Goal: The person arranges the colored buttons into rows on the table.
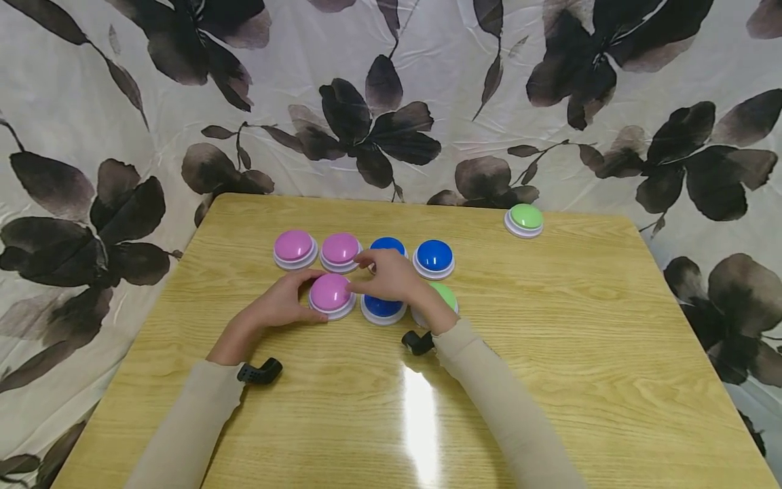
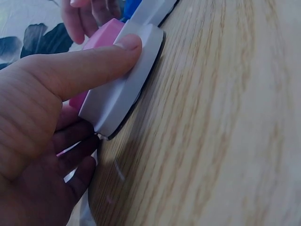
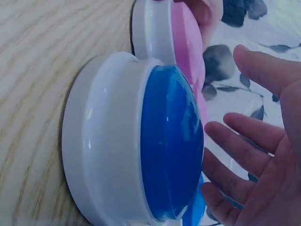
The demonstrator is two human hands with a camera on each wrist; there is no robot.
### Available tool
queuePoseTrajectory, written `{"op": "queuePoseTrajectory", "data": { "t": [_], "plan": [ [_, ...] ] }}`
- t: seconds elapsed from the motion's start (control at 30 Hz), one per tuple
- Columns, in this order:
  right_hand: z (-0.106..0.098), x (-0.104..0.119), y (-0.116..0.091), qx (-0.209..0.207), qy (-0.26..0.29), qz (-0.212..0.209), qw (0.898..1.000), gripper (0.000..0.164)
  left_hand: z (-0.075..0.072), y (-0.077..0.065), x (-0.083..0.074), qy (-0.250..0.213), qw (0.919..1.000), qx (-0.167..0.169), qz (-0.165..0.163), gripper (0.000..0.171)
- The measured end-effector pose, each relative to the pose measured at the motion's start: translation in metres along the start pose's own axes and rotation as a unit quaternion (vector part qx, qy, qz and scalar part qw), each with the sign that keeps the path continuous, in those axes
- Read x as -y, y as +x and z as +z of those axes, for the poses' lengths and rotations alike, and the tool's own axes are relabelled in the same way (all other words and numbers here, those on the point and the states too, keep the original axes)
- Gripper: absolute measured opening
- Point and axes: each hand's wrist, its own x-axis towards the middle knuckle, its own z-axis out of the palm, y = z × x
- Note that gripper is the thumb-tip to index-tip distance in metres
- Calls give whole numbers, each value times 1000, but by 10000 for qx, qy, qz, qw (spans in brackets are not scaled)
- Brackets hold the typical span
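Observation:
My left hand [image 1: 277, 301] holds the front pink button [image 1: 330, 292] by its white round base, thumb on the near side and fingers around the far side. In the left wrist view the thumb lies against the base [image 2: 124, 89], which is down by the wooden tabletop. Over the front blue button [image 1: 382, 308] hovers my right hand [image 1: 394, 277], its thumb and fingers spread with nothing between them. The right wrist view shows that blue dome [image 3: 171, 141] beside the fingers. Part of the back-row blue button [image 1: 388, 242] is hidden by this hand.
Two more pink buttons [image 1: 293, 246] and another blue button [image 1: 434, 256] stand in the back row. A green button [image 1: 444, 293] is partly behind the right wrist. Another green button [image 1: 525, 216] sits at the table's far edge. Floral cloth [image 1: 464, 88] hangs behind the table [image 1: 580, 353].

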Motion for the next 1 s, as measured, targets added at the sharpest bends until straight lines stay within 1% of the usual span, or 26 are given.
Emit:
{"op": "queuePoseTrajectory", "data": {
  "t": [0.1,0.13,0.2,0.27,0.37,0.5,0.63,0.77,0.9,1.0],
  "plan": [
    [2,1,2,129,-12,-78,9999,57,-1,-1,1,-46,10000,33,-80,84],
    [3,2,2,158,5,-87,9998,55,0,0,7,-33,10000,43,-69,86],
    [6,1,2,146,35,-137,9998,51,0,0,8,-90,9999,44,-12,86],
    [6,1,1,53,133,-192,9997,47,1,1,9,-136,9999,44,-16,86],
    [0,0,-3,-212,353,-318,9986,41,1,2,10,-163,9998,56,-28,86],
    [-20,-2,-11,-600,726,-393,9948,36,1,0,10,-115,9999,22,-118,88],
    [-44,-12,-26,-911,973,-242,9908,33,2,0,8,-114,9997,29,-194,89],
    [-68,-29,-41,-1143,1034,-88,9880,30,3,-2,6,-194,9996,61,-202,92],
    [-88,-51,-56,-1424,1069,77,9840,28,1,-3,5,-240,9995,87,-171,97],
    [-99,-67,-68,-1628,1075,182,9806,28,-3,-5,4,-280,9993,94,-234,95]
  ]
}}
